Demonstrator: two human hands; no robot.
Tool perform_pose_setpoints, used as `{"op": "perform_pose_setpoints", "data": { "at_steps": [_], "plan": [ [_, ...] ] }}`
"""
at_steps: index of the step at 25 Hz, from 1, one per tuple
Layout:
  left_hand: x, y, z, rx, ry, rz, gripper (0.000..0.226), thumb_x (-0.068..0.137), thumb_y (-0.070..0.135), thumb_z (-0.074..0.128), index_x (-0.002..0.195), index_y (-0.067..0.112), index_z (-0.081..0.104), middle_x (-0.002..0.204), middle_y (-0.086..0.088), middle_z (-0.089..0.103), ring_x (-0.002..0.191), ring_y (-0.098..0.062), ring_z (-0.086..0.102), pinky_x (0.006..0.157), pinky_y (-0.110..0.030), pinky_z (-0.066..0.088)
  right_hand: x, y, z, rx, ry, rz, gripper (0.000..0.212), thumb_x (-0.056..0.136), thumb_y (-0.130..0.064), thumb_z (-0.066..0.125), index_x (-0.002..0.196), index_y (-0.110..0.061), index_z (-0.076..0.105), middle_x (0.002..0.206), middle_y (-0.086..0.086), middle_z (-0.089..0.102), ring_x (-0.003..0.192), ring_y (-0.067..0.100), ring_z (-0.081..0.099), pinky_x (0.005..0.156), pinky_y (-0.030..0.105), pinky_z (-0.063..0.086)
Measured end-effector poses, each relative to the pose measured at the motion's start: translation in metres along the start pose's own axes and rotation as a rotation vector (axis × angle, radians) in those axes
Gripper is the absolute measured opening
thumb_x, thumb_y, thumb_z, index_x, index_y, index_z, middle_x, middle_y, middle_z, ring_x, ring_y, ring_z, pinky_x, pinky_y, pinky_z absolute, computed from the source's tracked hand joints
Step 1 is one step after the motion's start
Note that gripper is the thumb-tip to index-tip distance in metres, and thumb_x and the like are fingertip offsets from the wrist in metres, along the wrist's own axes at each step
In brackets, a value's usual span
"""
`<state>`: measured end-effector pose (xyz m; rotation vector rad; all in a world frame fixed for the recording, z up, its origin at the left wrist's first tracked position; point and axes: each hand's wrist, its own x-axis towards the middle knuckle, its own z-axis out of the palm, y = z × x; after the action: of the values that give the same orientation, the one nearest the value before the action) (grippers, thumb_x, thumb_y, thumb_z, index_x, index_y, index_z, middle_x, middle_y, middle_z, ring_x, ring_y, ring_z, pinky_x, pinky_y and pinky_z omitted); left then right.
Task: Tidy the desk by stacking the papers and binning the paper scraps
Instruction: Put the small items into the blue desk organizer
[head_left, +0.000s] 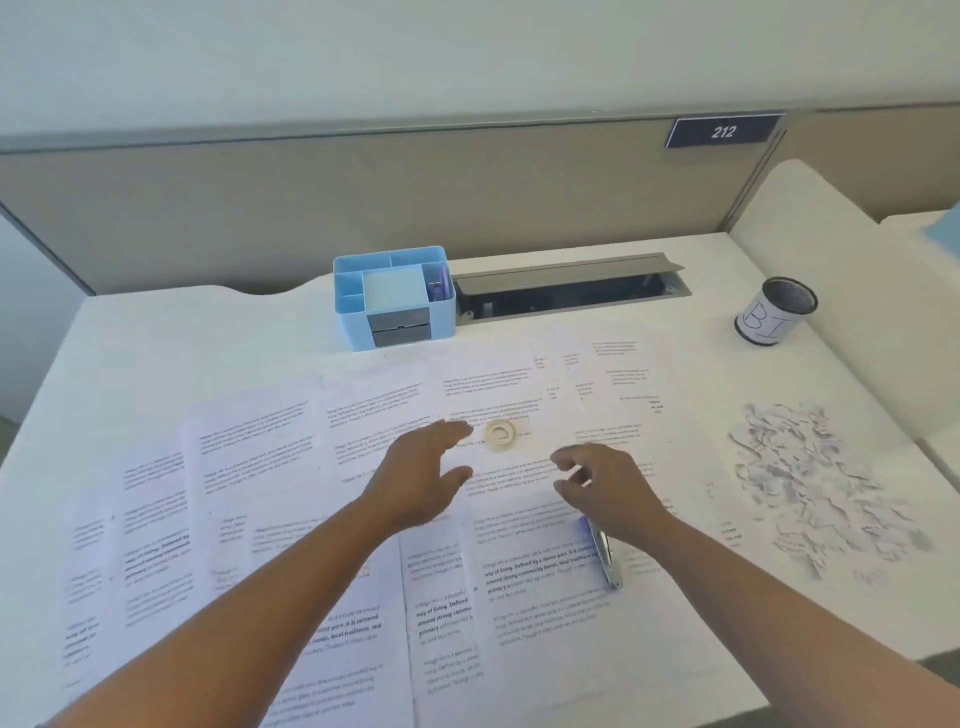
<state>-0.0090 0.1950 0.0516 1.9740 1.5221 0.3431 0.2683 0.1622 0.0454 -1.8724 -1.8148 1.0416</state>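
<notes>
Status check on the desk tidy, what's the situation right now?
Left hand and right hand open, holding nothing. Printed papers unstacked; paper scraps unbinned, bin far right. Tape roll and stapler sit on papers.

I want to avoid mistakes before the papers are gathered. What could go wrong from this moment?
1. The tape roll and the stapler lie on the printed papers; pulling sheets together may drag them off or crease the pages.
2. The paper scraps sit loose near the desk edge, far from the small mesh bin; a sweeping sheet could scatter them.
</notes>
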Motion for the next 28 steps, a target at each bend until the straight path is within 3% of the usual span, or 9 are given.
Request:
{"op": "perform_pose_setpoints", "data": {
  "at_steps": [3, 6, 8, 11, 16, 19, 21, 24, 28],
  "plan": [
    [-0.013, 0.014, 0.032, -0.028, -0.041, -0.03, 0.05, 0.1, 0.03, 0.065, 0.148, 0.03, 0.053, 0.151, 0.013, 0.053, 0.136, -0.008, 0.051, 0.117, -0.026, 0.036, -0.02, 0.037, -0.002, 0.067, -0.005, 0.062, 0.024, 0.091, -0.017, 0.074, 0.109, -0.031, 0.067, 0.097, -0.011, 0.068, 0.079, 0.005, 0.068, 0.066, 0.01, 0.047],
    [-0.02, 0.038, 0.068, -0.139, -0.084, -0.133, 0.045, 0.1, 0.027, 0.065, 0.143, 0.031, 0.056, 0.142, 0.014, 0.057, 0.125, -0.006, 0.056, 0.111, -0.028, 0.044, -0.035, 0.071, -0.009, 0.155, -0.036, 0.134, 0.023, 0.089, -0.014, 0.073, 0.1, -0.033, 0.068, 0.088, -0.006, 0.071, 0.076, 0.008, 0.065, 0.065, 0.018, 0.05],
    [-0.022, 0.057, 0.09, -0.233, -0.097, -0.216, 0.042, 0.098, 0.027, 0.067, 0.139, 0.03, 0.059, 0.129, 0.016, 0.061, 0.112, -0.002, 0.06, 0.097, -0.024, 0.053, -0.041, 0.089, -0.013, 0.183, -0.067, 0.155, 0.02, 0.091, -0.014, 0.071, 0.101, -0.031, 0.071, 0.088, -0.006, 0.072, 0.077, 0.006, 0.062, 0.069, 0.023, 0.052],
    [-0.024, 0.083, 0.118, -0.359, -0.104, -0.364, 0.042, 0.096, 0.03, 0.068, 0.138, 0.03, 0.06, 0.118, 0.019, 0.065, 0.094, -0.001, 0.067, 0.069, -0.013, 0.051, -0.045, 0.109, -0.018, 0.206, -0.124, 0.171, 0.022, 0.093, -0.015, 0.065, 0.106, -0.032, 0.07, 0.093, 0.0, 0.071, 0.079, 0.008, 0.061, 0.067, 0.024, 0.051],
    [-0.028, 0.104, 0.152, -0.453, -0.113, -0.513, 0.047, 0.093, 0.03, 0.072, 0.137, 0.033, 0.058, 0.111, 0.015, 0.065, 0.101, -0.006, 0.065, 0.071, -0.018, 0.048, -0.043, 0.123, -0.02, 0.297, -0.228, 0.188, 0.035, 0.088, -0.015, 0.069, 0.107, -0.044, 0.062, 0.096, 0.006, 0.072, 0.079, 0.013, 0.061, 0.069, 0.028, 0.052],
    [-0.027, 0.112, 0.167, -0.445, -0.072, -0.542, 0.046, 0.093, 0.029, 0.071, 0.136, 0.035, 0.056, 0.103, 0.013, 0.069, 0.098, -0.003, 0.063, 0.065, -0.015, 0.045, -0.042, 0.126, -0.016, 0.313, -0.227, 0.198, 0.038, 0.085, -0.016, 0.07, 0.112, -0.042, 0.062, 0.094, 0.006, 0.072, 0.081, 0.014, 0.063, 0.072, 0.03, 0.053],
    [-0.023, 0.117, 0.174, -0.447, -0.021, -0.577, 0.033, 0.093, 0.029, 0.071, 0.124, 0.03, 0.06, 0.097, 0.006, 0.073, 0.093, -0.01, 0.068, 0.062, -0.018, 0.048, -0.043, 0.128, -0.011, 0.337, -0.209, 0.219, 0.034, 0.085, -0.017, 0.075, 0.111, -0.035, 0.064, 0.091, 0.002, 0.073, 0.086, 0.016, 0.065, 0.076, 0.031, 0.052],
    [-0.014, 0.125, 0.18, -0.457, 0.032, -0.61, 0.011, 0.089, 0.025, 0.072, 0.096, 0.019, 0.068, 0.085, -0.007, 0.076, 0.084, -0.024, 0.074, 0.067, -0.033, 0.058, -0.043, 0.129, -0.006, 0.331, -0.2, 0.211, 0.027, 0.083, -0.019, 0.082, 0.102, -0.027, 0.065, 0.083, -0.002, 0.073, 0.082, 0.013, 0.064, 0.074, 0.029, 0.049],
    [-0.007, 0.128, 0.183, -0.449, 0.014, -0.623, 0.013, 0.081, 0.017, 0.067, 0.076, 0.006, 0.068, 0.061, -0.002, 0.071, 0.06, -0.019, 0.067, 0.058, -0.032, 0.053, -0.04, 0.13, -0.006, 0.315, -0.203, 0.197, 0.022, 0.082, -0.021, 0.085, 0.096, -0.024, 0.068, 0.078, -0.007, 0.067, 0.074, 0.01, 0.058, 0.069, 0.025, 0.046]
  ]
}}
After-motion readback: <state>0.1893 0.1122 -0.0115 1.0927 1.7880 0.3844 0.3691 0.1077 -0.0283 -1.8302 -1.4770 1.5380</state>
